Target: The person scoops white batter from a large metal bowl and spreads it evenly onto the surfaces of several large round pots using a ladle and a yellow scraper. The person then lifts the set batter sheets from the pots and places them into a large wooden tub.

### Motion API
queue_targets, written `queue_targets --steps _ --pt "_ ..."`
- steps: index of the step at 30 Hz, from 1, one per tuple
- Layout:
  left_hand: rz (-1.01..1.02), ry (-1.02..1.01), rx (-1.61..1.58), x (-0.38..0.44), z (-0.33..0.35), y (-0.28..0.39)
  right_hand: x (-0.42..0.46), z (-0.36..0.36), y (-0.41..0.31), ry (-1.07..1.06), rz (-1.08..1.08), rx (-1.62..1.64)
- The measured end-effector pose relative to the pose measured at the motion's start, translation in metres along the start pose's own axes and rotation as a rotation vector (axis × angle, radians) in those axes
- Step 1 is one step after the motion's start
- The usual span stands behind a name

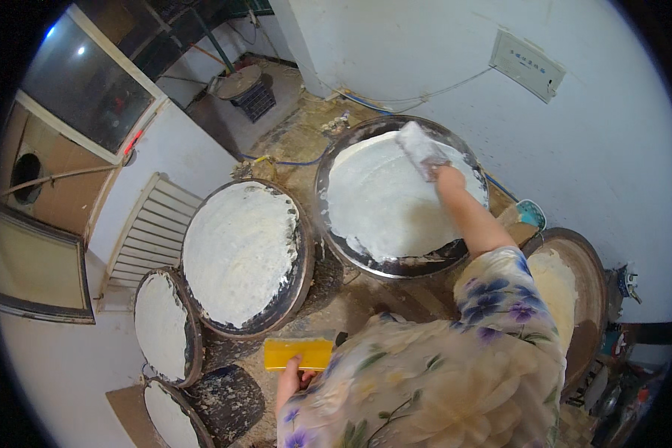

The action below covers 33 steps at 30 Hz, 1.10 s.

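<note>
My right hand (449, 178) grips the handle end of a flat spreader (420, 147), its blade whitened and slightly blurred. It rests over the far right part of a thin white batter sheet (378, 196) on a large round griddle (364, 267). Dark griddle surface shows along the near edge of the sheet. Low in front of my body, my left hand (295, 379) holds a yellow scraper (298, 354) with a pale edge, thumb on its face. Left of the big griddle stands a second griddle (305, 280) covered by a white batter sheet (238, 252).
Two smaller coated griddles (193, 344) (199, 428) line the left side. At right, a round tray (591, 313) bears a pale yellowish sheet (554, 280), near a turquoise basket (531, 213). A radiator (151, 241) and a blue hose (299, 163) lie beyond. A metal wall box (526, 64) bears writing.
</note>
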<state>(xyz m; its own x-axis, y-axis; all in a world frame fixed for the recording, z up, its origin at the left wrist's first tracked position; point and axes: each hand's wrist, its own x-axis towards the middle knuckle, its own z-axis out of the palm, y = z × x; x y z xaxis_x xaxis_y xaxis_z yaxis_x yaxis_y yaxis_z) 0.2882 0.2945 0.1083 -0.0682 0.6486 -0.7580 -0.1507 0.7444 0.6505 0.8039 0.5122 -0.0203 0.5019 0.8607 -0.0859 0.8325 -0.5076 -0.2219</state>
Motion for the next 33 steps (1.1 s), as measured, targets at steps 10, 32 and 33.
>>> queue_targets --steps 10,32,33 --pt "-0.010 0.005 -0.070 0.009 -0.005 -0.009 0.012 0.040 0.004 -0.379 0.285 1.554" --pt "-0.095 0.086 -0.072 0.018 0.018 0.000 0.043 -0.007 -0.033 0.036 0.089 0.043" --pt "-0.088 0.067 -0.079 0.018 0.021 0.003 0.039 -0.012 -0.021 0.036 0.127 0.063"
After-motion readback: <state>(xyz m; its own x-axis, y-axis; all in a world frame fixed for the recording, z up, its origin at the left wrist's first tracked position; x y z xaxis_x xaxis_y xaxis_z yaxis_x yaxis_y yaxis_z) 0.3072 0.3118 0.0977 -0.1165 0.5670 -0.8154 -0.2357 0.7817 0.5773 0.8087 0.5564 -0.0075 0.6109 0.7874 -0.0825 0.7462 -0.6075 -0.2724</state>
